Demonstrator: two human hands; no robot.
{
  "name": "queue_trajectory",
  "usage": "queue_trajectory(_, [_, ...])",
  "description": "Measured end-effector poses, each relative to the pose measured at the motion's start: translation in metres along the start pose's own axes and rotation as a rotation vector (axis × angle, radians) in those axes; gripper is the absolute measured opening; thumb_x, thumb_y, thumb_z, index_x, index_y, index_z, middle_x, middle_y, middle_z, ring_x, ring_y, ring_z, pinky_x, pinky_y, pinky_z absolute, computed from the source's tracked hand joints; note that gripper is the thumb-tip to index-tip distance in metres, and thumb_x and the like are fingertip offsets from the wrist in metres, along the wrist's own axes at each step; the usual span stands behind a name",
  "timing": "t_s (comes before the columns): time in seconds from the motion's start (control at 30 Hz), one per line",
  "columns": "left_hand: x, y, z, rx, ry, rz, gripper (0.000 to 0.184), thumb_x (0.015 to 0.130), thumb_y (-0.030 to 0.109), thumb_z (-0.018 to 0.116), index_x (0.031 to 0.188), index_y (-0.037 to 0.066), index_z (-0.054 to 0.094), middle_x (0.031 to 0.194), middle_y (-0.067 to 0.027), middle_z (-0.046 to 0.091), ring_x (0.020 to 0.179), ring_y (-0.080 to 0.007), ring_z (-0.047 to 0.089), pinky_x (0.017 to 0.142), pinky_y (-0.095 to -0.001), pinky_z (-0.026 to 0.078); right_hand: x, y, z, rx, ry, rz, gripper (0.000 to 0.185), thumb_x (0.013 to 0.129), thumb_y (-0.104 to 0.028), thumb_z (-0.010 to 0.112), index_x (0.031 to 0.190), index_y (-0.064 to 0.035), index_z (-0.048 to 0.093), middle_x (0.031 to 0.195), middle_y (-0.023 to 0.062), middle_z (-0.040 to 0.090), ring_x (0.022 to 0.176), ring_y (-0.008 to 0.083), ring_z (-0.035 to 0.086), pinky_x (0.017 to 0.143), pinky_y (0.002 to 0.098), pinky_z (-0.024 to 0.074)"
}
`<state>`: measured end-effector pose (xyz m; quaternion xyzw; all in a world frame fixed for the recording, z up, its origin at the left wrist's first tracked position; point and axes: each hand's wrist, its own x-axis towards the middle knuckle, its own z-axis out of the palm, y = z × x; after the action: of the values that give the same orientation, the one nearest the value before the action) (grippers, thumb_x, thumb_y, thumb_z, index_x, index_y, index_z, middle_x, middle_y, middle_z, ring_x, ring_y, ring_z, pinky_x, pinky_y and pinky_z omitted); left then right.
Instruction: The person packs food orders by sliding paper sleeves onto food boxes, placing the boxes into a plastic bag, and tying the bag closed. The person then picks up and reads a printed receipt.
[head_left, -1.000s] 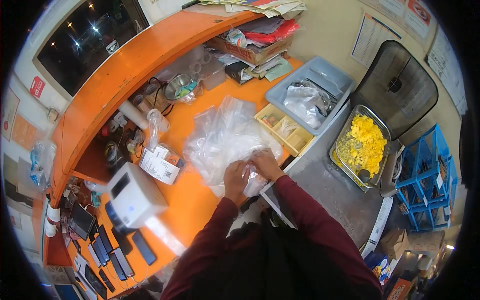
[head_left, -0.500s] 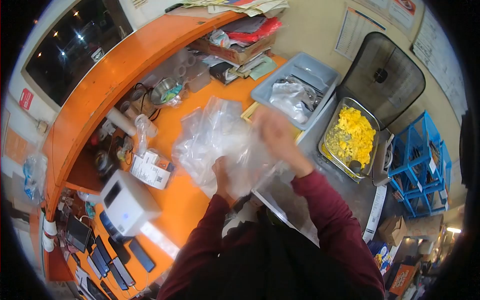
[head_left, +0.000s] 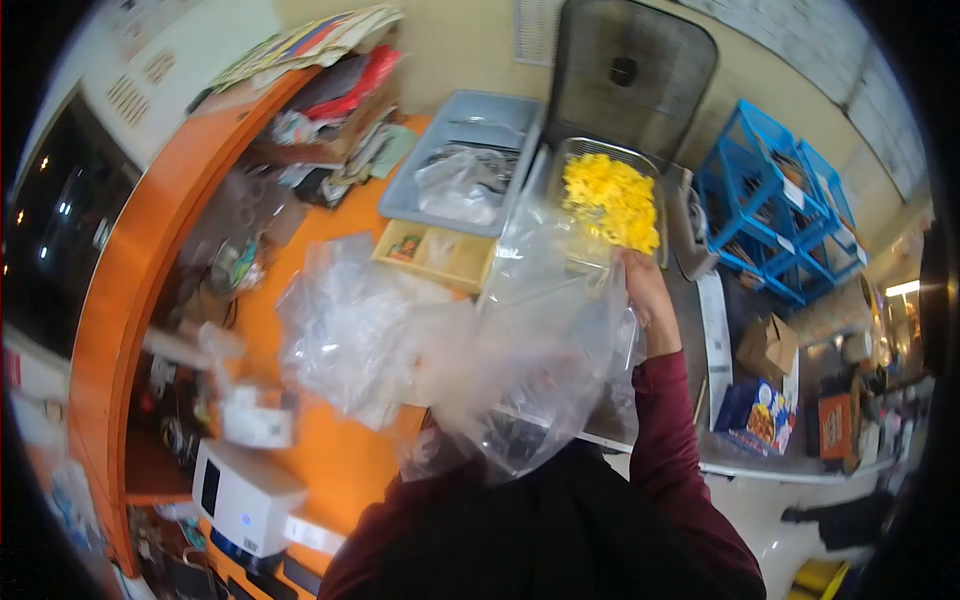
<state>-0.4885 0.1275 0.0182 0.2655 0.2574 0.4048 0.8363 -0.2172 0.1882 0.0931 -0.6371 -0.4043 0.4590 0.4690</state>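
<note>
A large clear plastic bag (head_left: 560, 350) hangs spread out in front of my body. My right hand (head_left: 645, 290) is closed on its upper right edge, beside the yellow food (head_left: 610, 200) in a glass container. My left hand (head_left: 450, 365) is a smear of motion at the bag's left side, so its fingers cannot be made out. More crumpled clear bags (head_left: 350, 335) lie on the orange counter (head_left: 335, 470) to the left.
Behind the bag are a yellow divided tray (head_left: 437, 257) and a grey-blue tub (head_left: 395, 190) with a silvery packet. Blue baskets (head_left: 765, 205) stand at the right. A white printer-like device (head_left: 245, 500) sits at the lower left.
My right hand has moved right, and a clear bag is now stretched out from the pile. My left hand has blurred. The view has turned to the right.
</note>
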Motion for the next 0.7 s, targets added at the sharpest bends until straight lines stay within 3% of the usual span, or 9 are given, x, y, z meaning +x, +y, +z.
queue_trajectory(0.07, [-0.008,-0.01,-0.002,-0.146,-0.092,0.006,0.067,0.089,0.05,0.065,0.142,0.015,0.044,0.151,-0.0246,0.034,0.142,-0.0425,0.028,0.114,-0.0663,0.019,0.011,0.07,-0.044,0.118,0.14,0.081,0.032,0.103,-0.028,0.048,0.091,-0.0062,0.068,0.067,-0.0052,0.053,0.06,0.006,0.046,0.055,0.0265,0.0378])
queue_trajectory(0.17, [-0.004,-0.024,-0.035,-0.585,-0.428,0.136,0.068,0.097,0.059,0.044,0.149,0.016,0.037,0.159,-0.0175,0.025,0.144,-0.0433,0.024,0.113,-0.064,0.025,0.003,0.131,-0.083,-0.013,0.358,0.028,0.034,0.103,-0.03,0.048,0.09,-0.0049,0.068,0.06,-0.0013,0.052,0.055,0.0134,0.05,0.056,0.03,0.0409])
queue_trajectory(0.27, [-0.008,-0.018,-0.036,-0.539,-0.469,0.057,0.068,0.096,0.062,0.044,0.146,0.017,0.042,0.161,-0.0207,0.016,0.147,-0.0452,0.016,0.115,-0.0678,0.015,0.008,0.193,-0.109,-0.456,0.591,-0.198,0.032,0.101,-0.031,0.05,0.099,-0.0021,0.064,0.071,0.0113,0.06,0.064,0.0294,0.058,0.061,0.0384,0.0474])
queue_trajectory(0.37, [-0.015,-0.028,-0.044,-0.559,-0.221,-0.049,0.06,0.098,0.055,0.045,0.143,0.014,0.044,0.158,-0.0206,0.028,0.143,-0.0444,0.029,0.113,-0.0655,0.023,-0.023,0.186,-0.089,-1.006,0.842,-0.255,0.034,0.098,-0.033,0.055,0.11,-0.0018,0.061,0.099,0.0223,0.06,0.091,0.0395,0.057,0.08,0.0453,0.0454])
queue_trajectory(0.43, [-0.018,-0.035,-0.049,-0.105,0.049,-0.111,0.057,0.099,0.051,0.048,0.14,0.012,0.049,0.152,-0.0184,0.038,0.139,-0.0377,0.037,0.109,-0.0592,0.033,-0.062,0.128,-0.06,-0.96,0.808,-0.186,0.04,0.093,-0.033,0.062,0.118,-0.0025,0.058,0.119,0.0257,0.053,0.103,0.0408,0.052,0.089,0.0478,0.0421])
queue_trajectory(0.47, [-0.019,-0.04,-0.05,0.125,0.178,-0.136,0.055,0.099,0.05,0.05,0.138,0.011,0.051,0.149,-0.0174,0.043,0.137,-0.0344,0.041,0.107,-0.056,0.039,-0.076,0.113,-0.049,-0.872,0.699,-0.28,0.04,0.092,-0.031,0.064,0.118,-0.0019,0.059,0.114,0.026,0.055,0.101,0.0413,0.054,0.087,0.048,0.0434])
queue_trajectory(0.57, [-0.024,-0.055,-0.046,0.337,0.414,-0.022,0.041,0.1,0.037,0.055,0.125,0.004,0.06,0.13,-0.014,0.058,0.115,-0.0233,0.059,0.09,-0.0431,0.052,-0.116,0.104,-0.004,-0.395,0.209,-0.382,0.04,0.088,-0.029,0.07,0.114,-0.0003,0.063,0.104,0.0249,0.062,0.095,0.041,0.06,0.084,0.0461,0.0478])
queue_trajectory(0.63, [-0.025,-0.055,0.0,0.405,0.424,0.018,0.035,0.1,0.033,0.056,0.115,0.002,0.063,0.119,-0.0125,0.061,0.101,-0.0191,0.063,0.08,-0.0365,0.053,-0.146,0.08,0.024,-0.362,0.017,-0.289,0.039,0.087,-0.029,0.072,0.11,0.0007,0.065,0.102,0.024,0.064,0.095,0.0407,0.062,0.083,0.0449,0.0501])
queue_trajectory(0.7, [-0.023,-0.065,0.036,0.403,0.441,0.086,0.03,0.101,0.028,0.057,0.109,0.001,0.064,0.109,-0.0119,0.063,0.091,-0.0179,0.065,0.073,-0.0314,0.054,-0.153,0.077,0.036,-0.306,-0.025,-0.314,0.034,0.085,-0.024,0.076,0.106,-0.0005,0.067,0.096,0.016,0.067,0.084,0.0273,0.065,0.073,0.0358,0.0518])
